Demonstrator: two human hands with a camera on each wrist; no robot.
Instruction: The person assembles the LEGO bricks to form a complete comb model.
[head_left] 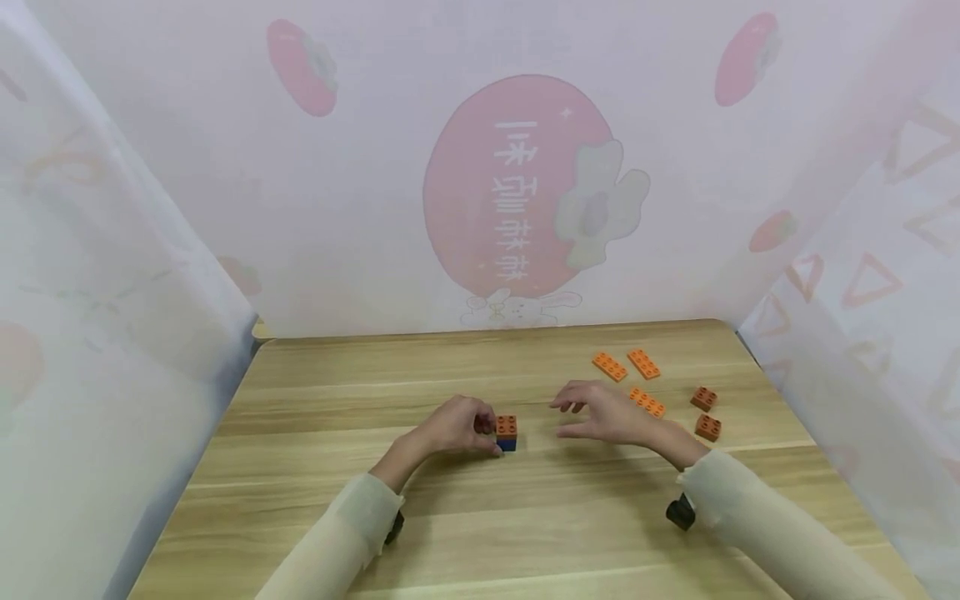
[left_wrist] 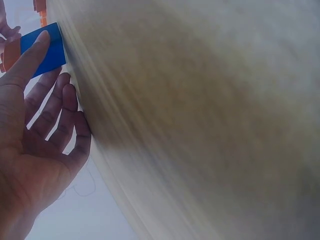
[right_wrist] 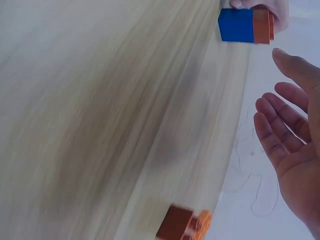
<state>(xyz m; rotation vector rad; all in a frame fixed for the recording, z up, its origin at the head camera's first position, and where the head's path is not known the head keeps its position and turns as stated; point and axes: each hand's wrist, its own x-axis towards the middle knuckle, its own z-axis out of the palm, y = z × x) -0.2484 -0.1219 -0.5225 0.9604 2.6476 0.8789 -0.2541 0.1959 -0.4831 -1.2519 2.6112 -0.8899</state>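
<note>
Here, the left hand (head_left: 459, 425) pinches a two-brick stack (head_left: 507, 434) between thumb and fingers.
The stack is upright, mid-table (head_left: 480, 533), brown brick (head_left: 507, 425) atop blue brick (head_left: 507, 446); near it the right hand (head_left: 609, 414) hangs, fingers loosely parted, holding nothing; beyond lie orange plates (head_left: 643, 364) and two more brown bricks (head_left: 707, 427).

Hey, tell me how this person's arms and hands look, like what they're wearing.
The left sleeve and right sleeve are both pale cream, with uneven edges toward the wrists. A small dark object shows under the left one and a rounded black piece under the right. The left hand and right hand are ungloved.
</note>
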